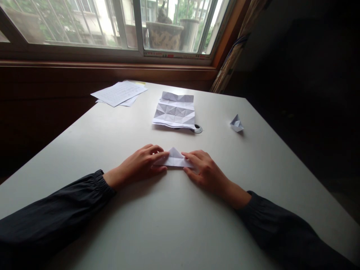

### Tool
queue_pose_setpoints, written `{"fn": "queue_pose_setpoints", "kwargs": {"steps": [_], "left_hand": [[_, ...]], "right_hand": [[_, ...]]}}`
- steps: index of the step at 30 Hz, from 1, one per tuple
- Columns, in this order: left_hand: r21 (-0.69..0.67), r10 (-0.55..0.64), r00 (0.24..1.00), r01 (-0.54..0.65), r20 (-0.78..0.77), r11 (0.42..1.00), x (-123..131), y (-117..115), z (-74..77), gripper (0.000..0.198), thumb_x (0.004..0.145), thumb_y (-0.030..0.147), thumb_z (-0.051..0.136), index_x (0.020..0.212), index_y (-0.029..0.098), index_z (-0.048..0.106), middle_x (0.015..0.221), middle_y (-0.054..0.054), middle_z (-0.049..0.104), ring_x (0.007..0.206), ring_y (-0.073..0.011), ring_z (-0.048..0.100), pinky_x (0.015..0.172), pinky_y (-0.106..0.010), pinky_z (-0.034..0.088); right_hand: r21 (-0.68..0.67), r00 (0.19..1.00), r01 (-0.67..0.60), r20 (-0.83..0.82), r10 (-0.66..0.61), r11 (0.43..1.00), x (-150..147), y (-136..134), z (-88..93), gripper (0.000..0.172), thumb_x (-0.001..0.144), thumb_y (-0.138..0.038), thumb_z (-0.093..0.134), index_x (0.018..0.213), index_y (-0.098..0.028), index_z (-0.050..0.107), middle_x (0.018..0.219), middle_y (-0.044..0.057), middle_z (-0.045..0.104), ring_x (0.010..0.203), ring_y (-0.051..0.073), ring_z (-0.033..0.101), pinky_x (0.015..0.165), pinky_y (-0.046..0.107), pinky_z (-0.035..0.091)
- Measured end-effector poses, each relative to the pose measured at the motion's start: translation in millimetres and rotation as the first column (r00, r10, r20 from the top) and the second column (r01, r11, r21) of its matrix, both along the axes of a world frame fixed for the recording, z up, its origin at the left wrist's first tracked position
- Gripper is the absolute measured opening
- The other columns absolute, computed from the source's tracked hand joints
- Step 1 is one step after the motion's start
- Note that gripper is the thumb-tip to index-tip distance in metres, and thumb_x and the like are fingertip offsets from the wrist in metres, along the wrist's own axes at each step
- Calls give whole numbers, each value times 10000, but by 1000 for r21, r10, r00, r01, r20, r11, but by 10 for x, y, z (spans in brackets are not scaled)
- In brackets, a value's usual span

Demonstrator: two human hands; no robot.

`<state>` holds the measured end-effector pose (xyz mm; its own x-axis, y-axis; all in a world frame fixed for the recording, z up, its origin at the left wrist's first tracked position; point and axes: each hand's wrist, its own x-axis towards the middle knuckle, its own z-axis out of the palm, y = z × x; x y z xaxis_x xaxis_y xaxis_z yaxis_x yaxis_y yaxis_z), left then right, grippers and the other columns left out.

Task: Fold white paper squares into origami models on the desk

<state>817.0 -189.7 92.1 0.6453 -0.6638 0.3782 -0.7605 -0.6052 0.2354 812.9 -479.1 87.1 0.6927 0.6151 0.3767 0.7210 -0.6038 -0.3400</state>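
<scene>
While pinning the folded paper (pixel 174 160) to the surface (pixel 180 228): left hand (pixel 137 167) on its left end, right hand (pixel 207 173) on its right end. Fingers (pixel 160 153) of both hands curved over the ends in a light grasp on the paper, neither clenched nor released. Folded paper flat on the surface, centred between the hands, triangular peak pointing away from the body.

Technique: equal pressure at both ends. Edges lined up before any creasing. Fingertips drawn outward from the centre along the fold, one firm pass, no scrubbing, to avoid layer creep. One hand as anchor, other hand on the crease, in case of sliding.

Around the folded paper: directly beyond it, a creased, opened-out white sheet (pixel 174 110) with a dense crease pattern; just beside that sheet's near corner, a round cable grommet (pixel 198 129). Farther beyond and to the left, loose printed sheets (pixel 119 93), with a sliver of yellow (pixel 140 83) underneath. Well to the right, a small paper boat (pixel 236 124). Far beyond, a window (pixel 112 26).

Hard to read: thumbs hidden behind the hands, underside of the paper out of view, ends covered by fingers. Layer count and edge alignment unclear. Print on the sheets too small to read.
</scene>
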Motion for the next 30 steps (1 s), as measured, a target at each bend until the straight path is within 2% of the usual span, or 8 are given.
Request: {"fn": "queue_pose_setpoints", "kwargs": {"steps": [6,11,14,17,20,24,27,30], "left_hand": [[-9,45,998,-45,-32,999,31,-22,-31,341,966,411,604,1232,217,697,1059,-115,651,911,-213,638,835,-358,550],[-48,102,990,-107,-96,993,6,-68,-9,296,997,341,541,1222,224,692,942,-65,697,737,-153,654,706,-281,520],[-62,130,984,-139,-120,988,-41,-118,32,461,950,281,582,1406,227,543,943,-39,721,654,-135,635,659,-263,501],[-56,160,976,-170,-150,984,-83,-169,85,605,897,242,619,1474,241,440,948,-14,728,613,-127,626,629,-251,487],[-37,175,972,-182,-156,983,-97,-210,134,520,935,288,595,1436,240,465,922,-9,731,606,-130,632,617,-248,480],[-43,182,975,-189,-123,981,-90,-241,158,421,992,300,531,1409,252,498,915,-20,736,662,-138,664,627,-240,476],[-61,174,977,-183,-126,981,-88,-251,141,416,1000,281,511,1415,252,494,923,-25,740,663,-133,664,622,-231,471],[-90,150,979,-163,-137,983,-94,-263,119,423,987,290,535,1407,247,499,933,-29,739,660,-131,661,622,-227,468]], "right_hand": [[45,1000,-6,6,6,999,5,-14,-9,515,922,-204,645,1414,-239,498,1152,101,672,1110,302,611,976,522,506],[225,999,33,-28,-28,974,7,46,5,538,923,-156,623,1432,-258,482,1134,82,679,1033,249,660,957,455,554],[339,995,102,-55,-89,935,-21,135,40,523,911,-131,619,1404,-262,507,1148,74,689,1021,234,674,950,429,567],[410,992,126,-77,-104,903,-74,234,88,512,902,-134,627,1384,-264,518,1167,76,690,1059,244,670,974,442,559],[504,979,182,-169,-111,844,-130,326,105,534,900,-171,654,1397,-273,489,1227,82,661,1088,242,661,994,448,551],[585,934,296,-343,-101,755,-154,427,53,628,903,-287,688,1452,-290,382,1350,110,570,998,217,679,881,418,607],[486,909,328,-396,-131,810,-134,478,16,688,873,-373,732,1456,-278,380,1364,122,566,981,230,679,847,428,612],[385,923,282,-358,-140,879,-109,514,14,695,854,-367,747,1452,-244,414,1310,123,615,1002,253,673,875,448,597]]}}
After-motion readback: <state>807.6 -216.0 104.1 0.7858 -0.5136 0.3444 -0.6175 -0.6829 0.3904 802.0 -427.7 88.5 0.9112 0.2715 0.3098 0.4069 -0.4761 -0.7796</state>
